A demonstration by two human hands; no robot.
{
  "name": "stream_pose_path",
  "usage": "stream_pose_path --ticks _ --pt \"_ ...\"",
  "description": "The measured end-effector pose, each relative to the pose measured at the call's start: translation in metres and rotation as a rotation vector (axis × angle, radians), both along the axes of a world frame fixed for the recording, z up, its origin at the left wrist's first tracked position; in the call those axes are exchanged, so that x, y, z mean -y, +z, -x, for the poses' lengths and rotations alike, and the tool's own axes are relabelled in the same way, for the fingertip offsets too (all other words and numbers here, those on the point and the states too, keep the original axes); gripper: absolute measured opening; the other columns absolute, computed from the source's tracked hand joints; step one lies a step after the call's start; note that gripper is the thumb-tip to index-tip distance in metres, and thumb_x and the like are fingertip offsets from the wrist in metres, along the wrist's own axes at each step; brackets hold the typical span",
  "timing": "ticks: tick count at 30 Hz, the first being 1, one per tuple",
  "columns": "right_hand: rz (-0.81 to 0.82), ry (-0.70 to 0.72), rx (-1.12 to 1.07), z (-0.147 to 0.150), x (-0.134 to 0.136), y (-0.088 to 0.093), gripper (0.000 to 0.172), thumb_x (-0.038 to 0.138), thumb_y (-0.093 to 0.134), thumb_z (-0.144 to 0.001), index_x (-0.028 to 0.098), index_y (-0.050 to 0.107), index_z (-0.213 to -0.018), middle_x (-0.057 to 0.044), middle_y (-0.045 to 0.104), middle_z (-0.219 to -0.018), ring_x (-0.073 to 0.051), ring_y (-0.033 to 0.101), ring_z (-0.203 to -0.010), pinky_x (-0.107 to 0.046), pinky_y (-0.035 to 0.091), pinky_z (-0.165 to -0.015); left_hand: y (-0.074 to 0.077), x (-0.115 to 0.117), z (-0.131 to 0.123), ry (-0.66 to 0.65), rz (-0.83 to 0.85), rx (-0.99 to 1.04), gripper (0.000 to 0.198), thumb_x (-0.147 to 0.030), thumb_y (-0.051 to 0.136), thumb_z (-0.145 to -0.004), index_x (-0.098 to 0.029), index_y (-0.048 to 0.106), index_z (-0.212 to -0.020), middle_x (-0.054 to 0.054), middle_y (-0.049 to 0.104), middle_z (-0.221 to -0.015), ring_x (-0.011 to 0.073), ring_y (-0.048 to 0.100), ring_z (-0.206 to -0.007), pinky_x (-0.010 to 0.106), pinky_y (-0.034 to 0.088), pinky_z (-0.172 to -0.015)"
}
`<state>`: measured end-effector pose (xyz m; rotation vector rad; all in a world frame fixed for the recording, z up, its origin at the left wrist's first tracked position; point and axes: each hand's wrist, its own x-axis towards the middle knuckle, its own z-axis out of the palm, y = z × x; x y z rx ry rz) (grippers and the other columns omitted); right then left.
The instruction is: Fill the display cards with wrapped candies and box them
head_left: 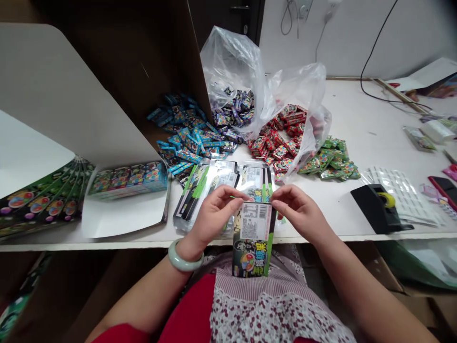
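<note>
My left hand (214,214) and my right hand (296,209) pinch the top edge of a black-and-green printed carton (253,250) from either side. Its back shows a white barcode label, and its lower end hangs past the table edge over my lap. A jade bangle (184,255) circles my left wrist. Just beyond my hands lies a stack of flat printed packaging sleeves (214,193). Loose blue sweet packets (189,136), red packets (276,140) and green packets (330,159) lie in heaps farther back.
A clear plastic bag (232,62) holds dark packets. To the left stand an open white-lined carton (107,124) and a peacock-printed board (43,197). On the right are a black tape dispenser (378,207), a sticker sheet (403,195) and a phone (444,190).
</note>
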<state>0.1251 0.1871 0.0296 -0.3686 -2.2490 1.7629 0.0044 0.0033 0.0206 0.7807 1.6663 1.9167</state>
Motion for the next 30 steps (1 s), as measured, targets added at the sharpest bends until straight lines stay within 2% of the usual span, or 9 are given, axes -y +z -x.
stream_pose_path --ticks 2,3,7,9,14,19,23,27,30 --pt "0.058 0.004 0.029 0.002 0.000 0.001 0.025 0.036 0.064 -0.085 0.023 0.060 -0.105 -0.003 0.062 -0.087 -0.014 0.059 -0.074 -0.026 0.051 -0.055 0.000 -0.002 0.000 0.006 0.009 0.044 0.024 -0.021 0.064 -0.084 -0.021 0.061 -0.107 0.004 0.073 -0.090 0.0153 0.069 -0.085 0.029 0.057 -0.076" --pt "0.024 0.016 0.025 0.002 0.000 0.002 0.022 0.035 0.063 -0.085 0.022 0.061 -0.104 -0.004 0.063 -0.088 -0.014 0.060 -0.077 -0.026 0.052 -0.057 0.000 -0.002 0.001 0.002 0.018 0.034 0.024 -0.021 0.064 -0.084 -0.020 0.062 -0.107 0.004 0.073 -0.092 0.0156 0.069 -0.086 0.030 0.057 -0.078" --pt "-0.180 0.095 -0.028 -0.003 0.003 0.010 0.011 0.032 0.064 -0.085 0.021 0.063 -0.087 -0.006 0.063 -0.097 -0.018 0.060 -0.092 -0.027 0.053 -0.065 0.002 0.001 0.000 -0.049 -0.003 -0.047 0.004 -0.021 0.069 -0.080 -0.019 0.067 -0.083 0.005 0.072 -0.095 0.0167 0.067 -0.092 0.031 0.056 -0.085" --pt "-0.187 0.097 -0.015 -0.002 0.004 0.016 0.013 0.033 0.066 -0.083 0.021 0.062 -0.083 -0.006 0.063 -0.093 -0.017 0.060 -0.088 -0.026 0.052 -0.063 0.005 0.000 0.000 -0.043 -0.001 -0.030 0.005 -0.022 0.070 -0.078 -0.019 0.067 -0.081 0.004 0.072 -0.089 0.0160 0.067 -0.087 0.029 0.056 -0.079" --pt "-0.043 0.108 0.080 0.011 0.001 0.024 0.017 0.035 0.066 -0.082 0.019 0.061 -0.084 -0.003 0.063 -0.078 -0.013 0.057 -0.069 -0.025 0.047 -0.058 0.013 -0.011 0.002 0.023 0.078 0.015 0.010 -0.025 0.071 -0.075 -0.018 0.065 -0.074 0.000 0.065 -0.070 0.0111 0.058 -0.063 0.023 0.048 -0.058" --pt "-0.185 0.184 0.103 0.010 -0.003 0.030 0.014 0.030 0.059 -0.088 0.019 0.060 -0.079 -0.002 0.061 -0.077 -0.014 0.056 -0.071 -0.025 0.044 -0.058 0.016 -0.008 0.006 -0.103 0.030 -0.070 0.012 -0.022 0.065 -0.082 -0.017 0.062 -0.071 0.002 0.064 -0.075 0.0126 0.060 -0.073 0.026 0.050 -0.069" --pt "-0.292 0.248 -0.008 -0.001 -0.004 0.022 0.007 0.029 0.060 -0.090 0.022 0.060 -0.089 -0.004 0.064 -0.093 -0.016 0.060 -0.087 -0.029 0.049 -0.071 0.007 0.006 0.008 -0.203 0.013 -0.248 0.008 -0.018 0.059 -0.089 -0.018 0.067 -0.089 0.005 0.067 -0.095 0.0150 0.063 -0.092 0.029 0.051 -0.083" --pt "-0.396 0.157 -0.189 -0.004 0.005 0.004 0.003 0.020 0.058 -0.091 0.023 0.059 -0.090 -0.004 0.062 -0.093 -0.016 0.059 -0.092 -0.033 0.049 -0.080 -0.004 0.011 0.007 -0.175 0.025 -0.322 0.009 -0.016 0.063 -0.088 -0.020 0.066 -0.095 0.004 0.066 -0.094 0.0140 0.063 -0.089 0.026 0.052 -0.077" --pt "-0.376 0.078 -0.226 -0.004 0.016 -0.004 0.006 0.017 0.057 -0.090 0.023 0.058 -0.090 -0.004 0.061 -0.092 -0.016 0.059 -0.092 -0.033 0.049 -0.080 -0.008 0.009 0.004 -0.129 0.041 -0.308 0.010 -0.016 0.061 -0.089 -0.020 0.065 -0.097 0.003 0.064 -0.092 0.0128 0.062 -0.086 0.025 0.052 -0.075"
